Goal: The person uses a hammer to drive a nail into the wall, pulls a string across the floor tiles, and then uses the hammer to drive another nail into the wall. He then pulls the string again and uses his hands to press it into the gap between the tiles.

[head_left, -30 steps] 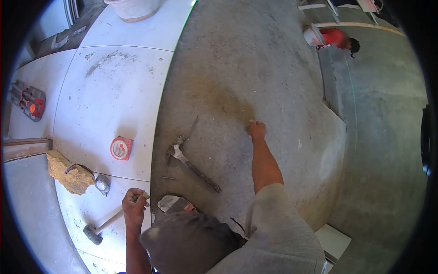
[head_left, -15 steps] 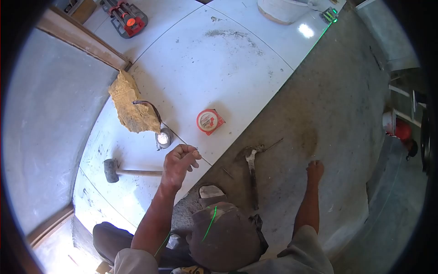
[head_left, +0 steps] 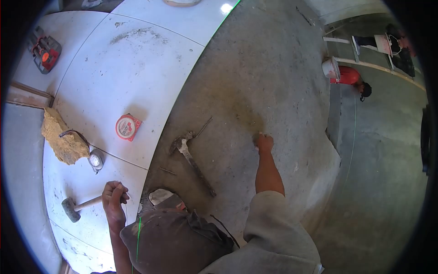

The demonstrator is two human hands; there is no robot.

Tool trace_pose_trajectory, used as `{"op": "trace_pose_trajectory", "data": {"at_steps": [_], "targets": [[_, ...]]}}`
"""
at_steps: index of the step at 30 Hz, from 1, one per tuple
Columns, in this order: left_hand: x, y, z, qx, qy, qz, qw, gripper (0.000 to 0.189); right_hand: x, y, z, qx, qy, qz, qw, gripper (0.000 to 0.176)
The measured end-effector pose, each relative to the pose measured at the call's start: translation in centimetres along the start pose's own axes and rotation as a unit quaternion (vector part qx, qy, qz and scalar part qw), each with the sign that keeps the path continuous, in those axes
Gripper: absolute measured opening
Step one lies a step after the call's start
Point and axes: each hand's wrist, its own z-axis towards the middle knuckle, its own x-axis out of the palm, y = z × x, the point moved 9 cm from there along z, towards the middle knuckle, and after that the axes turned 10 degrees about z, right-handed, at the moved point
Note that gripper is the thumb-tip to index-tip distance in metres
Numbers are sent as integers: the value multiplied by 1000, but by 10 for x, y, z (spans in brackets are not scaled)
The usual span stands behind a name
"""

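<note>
My left hand (head_left: 115,197) is over the white tiles near their edge, its thumb and fingers pinched together. Whatever they hold is too small to make out. Close by lies a mallet (head_left: 70,209) with a dark head and wooden handle, partly behind that hand. My right hand (head_left: 264,143) reaches forward over the bare concrete, fingers closed, their contents hidden. Between the hands a hammer (head_left: 194,168) rests on the concrete, with a thin metal rod (head_left: 204,127) by its head. A red and white tape measure (head_left: 127,127) sits on the tile.
A crumpled yellowish bag (head_left: 66,139) and a round metal object (head_left: 96,160) lie at left. Farther off is a red and grey tool (head_left: 44,51). A green laser line follows the tile edge (head_left: 186,81). At right are a person in red (head_left: 347,75), a bucket (head_left: 331,68) and a ladder (head_left: 365,64).
The view has swung right, so tiles and tools appear farther left. My right hand has reached farther forward over the concrete. My left hand stays pinched near the mallet.
</note>
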Motion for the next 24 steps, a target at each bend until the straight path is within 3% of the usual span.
{"op": "trace_pose_trajectory", "data": {"at_steps": [2,4,7,9,10,13,14,17,19,20,23,24], "targets": [[8,-11,6,11,4,10,1000,21,5,3,-2,1,33,-3,999,37],[15,-22,11,18,-1,20,1000,22,16,5,13,-95,13,-152,984,31],[27,-32,16,26,10,48,998,24,36,7,32,-179,25,-217,959,21],[30,-32,19,37,19,39,998,22,64,3,44,-295,121,-411,854,16],[30,-30,18,34,21,41,998,22,80,-1,43,-409,155,-495,751,12],[23,-27,15,19,16,18,1000,28,67,11,41,-431,117,-442,778,18],[20,-26,15,11,14,-3,1000,28,40,7,52,-228,96,-168,954,23],[8,-32,13,5,-9,-19,1000,28,23,47,-5,-174,101,-146,969,30],[-2,-31,13,-3,-26,-39,999,25,21,76,-20,-311,-5,-221,924,31],[-5,-32,12,3,-32,-41,999,25,27,80,-20,-317,0,-220,922,31],[-9,-27,8,-6,-34,-44,998,26,53,103,-53,-161,166,26,973,21],[-10,-27,7,-4,-39,-47,998,26,62,117,-71,-165,170,27,971,21]]}}
